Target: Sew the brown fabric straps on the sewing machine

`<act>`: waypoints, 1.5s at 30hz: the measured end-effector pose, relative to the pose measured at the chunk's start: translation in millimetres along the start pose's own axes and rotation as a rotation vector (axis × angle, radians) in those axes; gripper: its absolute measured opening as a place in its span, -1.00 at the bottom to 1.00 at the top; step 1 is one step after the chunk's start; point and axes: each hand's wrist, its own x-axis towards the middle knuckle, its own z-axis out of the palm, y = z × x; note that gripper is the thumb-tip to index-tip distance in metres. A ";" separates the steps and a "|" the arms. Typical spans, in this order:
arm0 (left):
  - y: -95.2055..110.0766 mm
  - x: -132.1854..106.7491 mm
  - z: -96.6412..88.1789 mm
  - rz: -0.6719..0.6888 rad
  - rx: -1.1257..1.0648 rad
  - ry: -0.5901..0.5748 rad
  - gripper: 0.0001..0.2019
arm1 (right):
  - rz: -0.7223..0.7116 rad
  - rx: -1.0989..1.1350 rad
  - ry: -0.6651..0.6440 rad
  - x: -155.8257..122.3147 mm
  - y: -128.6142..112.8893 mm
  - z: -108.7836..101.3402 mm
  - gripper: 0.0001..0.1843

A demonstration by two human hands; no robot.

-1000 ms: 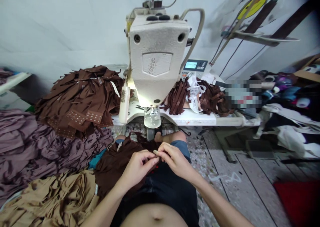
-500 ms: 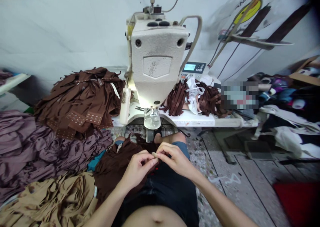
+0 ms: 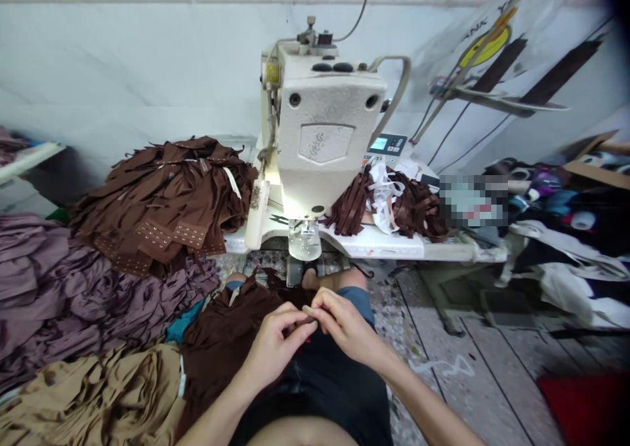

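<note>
My left hand (image 3: 277,345) and my right hand (image 3: 344,324) meet over my lap, fingertips pinched together on the edge of a dark brown fabric piece (image 3: 224,331). The cloth drapes over my left thigh and down toward the floor. Both hands are closed in a pinch; the exact spot they grip is small and partly hidden by the fingers. The white sewing machine (image 3: 325,138) stands straight ahead, its lit needle area (image 3: 304,226) just beyond my knees.
A heap of brown garment pieces (image 3: 162,200) lies left of the machine, brown straps and white elastic (image 3: 394,200) to its right. Mauve fabric (image 3: 63,288) and tan fabric (image 3: 93,397) pile at my left. Bare floor and a red mat (image 3: 585,403) lie right.
My hands stay pinched on the brown fabric in my lap. The view has shifted a little, so the machine sits slightly further right and lower.
</note>
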 end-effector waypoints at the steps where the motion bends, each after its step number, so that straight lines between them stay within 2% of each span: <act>1: 0.8 0.4 0.2 0.015 0.001 0.010 -0.71 | -0.007 -0.008 0.022 0.4 -2.0 0.2 -0.64; 4: 4.8 3.6 -0.2 0.064 0.011 0.050 -0.68 | 0.005 0.026 0.059 3.9 -9.8 -3.4 -0.65; 9: 19.2 14.0 -2.6 0.136 0.025 0.063 -0.68 | 0.010 0.056 0.011 14.1 -27.2 -24.8 -0.66; 13: 40.3 26.0 -9.2 0.204 0.048 0.074 -0.70 | -0.086 -0.067 0.031 30.0 -45.5 -43.5 -0.69; 16: 55.1 36.9 -18.8 0.284 0.101 0.082 -0.77 | -0.143 -0.224 0.120 49.3 -54.9 -50.6 -0.73; 18: 59.8 43.0 -25.1 0.358 0.197 0.157 -0.83 | -0.154 -0.330 0.186 63.5 -56.4 -52.2 -0.76; 22: 57.5 47.4 -31.7 0.616 0.560 0.435 -0.78 | -0.124 -0.396 0.262 85.4 -52.0 -52.9 -0.79; 24: 56.3 46.7 -31.6 0.763 0.791 0.452 -0.68 | -0.101 -0.331 0.297 91.2 -48.5 -53.8 -0.76; 26: 57.4 46.0 -29.7 0.845 0.997 0.409 -0.62 | -0.078 -0.229 0.343 94.8 -43.7 -55.1 -0.76; 29: 61.3 46.7 -24.0 0.842 1.175 0.395 -0.59 | -0.027 -0.006 0.393 98.9 -33.4 -55.8 -0.76; 35: 65.9 52.2 -9.0 0.837 1.230 0.508 -0.63 | 0.150 0.461 0.406 100.2 -12.0 -49.8 -0.54; 41: 68.2 59.1 -1.1 0.816 1.241 0.545 -0.65 | 0.261 0.526 0.368 79.2 6.3 -34.9 -0.52; 45: 69.6 64.2 -1.7 0.775 1.250 0.557 -0.65 | 0.310 0.543 0.323 65.0 19.4 -23.9 -0.40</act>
